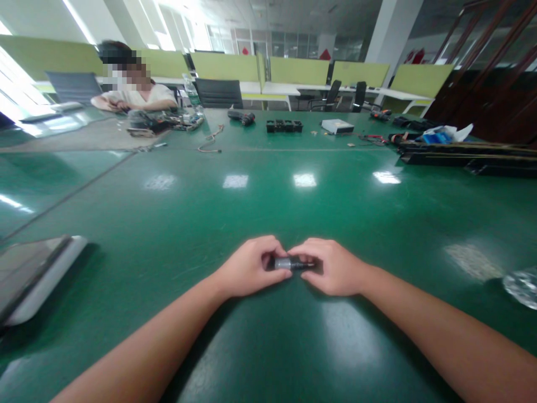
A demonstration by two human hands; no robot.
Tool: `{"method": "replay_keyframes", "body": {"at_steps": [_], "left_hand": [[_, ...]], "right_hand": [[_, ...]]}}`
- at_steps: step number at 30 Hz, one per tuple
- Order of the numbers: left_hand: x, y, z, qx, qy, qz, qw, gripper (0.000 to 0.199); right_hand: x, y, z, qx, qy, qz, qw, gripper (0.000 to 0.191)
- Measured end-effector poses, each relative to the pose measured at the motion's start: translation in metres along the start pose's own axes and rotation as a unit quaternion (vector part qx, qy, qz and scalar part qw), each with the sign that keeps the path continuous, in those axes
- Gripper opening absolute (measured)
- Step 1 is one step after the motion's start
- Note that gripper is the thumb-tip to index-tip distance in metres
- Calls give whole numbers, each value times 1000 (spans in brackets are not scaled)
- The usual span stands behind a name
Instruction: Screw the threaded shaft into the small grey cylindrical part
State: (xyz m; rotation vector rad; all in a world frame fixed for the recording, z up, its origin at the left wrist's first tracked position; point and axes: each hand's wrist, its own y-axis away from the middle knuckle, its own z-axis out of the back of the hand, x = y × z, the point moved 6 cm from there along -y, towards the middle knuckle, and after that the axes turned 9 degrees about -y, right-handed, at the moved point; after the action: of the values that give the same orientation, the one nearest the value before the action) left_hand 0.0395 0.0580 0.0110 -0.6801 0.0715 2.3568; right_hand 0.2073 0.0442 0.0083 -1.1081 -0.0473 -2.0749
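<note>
A short dark cylinder [297,263] with a grey band and a narrower tip on its right lies level between my two hands, low over the green table. Its exact kind is not clear; it looks pen-like. My left hand [254,266] curls around the banded end, thumb below and fingers above. Around the tip end, my right hand [335,266] is bent in the same way, index finger over the cylinder and thumb just under it. The fingertips of both hands come close together near the middle, and the far ends are partly hidden by the palms.
A grey-edged flat device [50,274] lies at the left, a clear glass object [522,286] at the right edge. Across the green table [268,201] are a black slotted block [284,126], a white box [337,127], a power tool [241,116] and black strips [461,154]. Another person [145,95] sits back left.
</note>
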Motion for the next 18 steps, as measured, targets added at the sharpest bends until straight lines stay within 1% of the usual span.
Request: {"method": "replay_keyframes", "body": {"at_steps": [3,5,7,10,12,14,18], "left_hand": [[1,0,-1,-1,-2,5,1000,21],[1,1,-1,1,-3,12,1000,22],[1,1,-1,5,-4,15,1000,23],[0,1,-1,9,-10,16,1000,25],[-1,1,-1,11,-15,14,1000,26],[-1,2,-1,13,-19,13,1000,26],[-3,2,-1,12,-19,8,1000,33]], "right_hand": [[-4,1,-2,-11,-41,-24,999,53],[-7,2,0,-19,-43,-36,998,53],[-7,1,2,-18,-13,-37,999,43],[-6,0,2,-6,46,-39,998,19],[-5,-1,3,-6,65,-45,997,8],[-5,-1,3,-8,72,-47,996,4],[-6,0,3,-10,76,-41,996,2]]}}
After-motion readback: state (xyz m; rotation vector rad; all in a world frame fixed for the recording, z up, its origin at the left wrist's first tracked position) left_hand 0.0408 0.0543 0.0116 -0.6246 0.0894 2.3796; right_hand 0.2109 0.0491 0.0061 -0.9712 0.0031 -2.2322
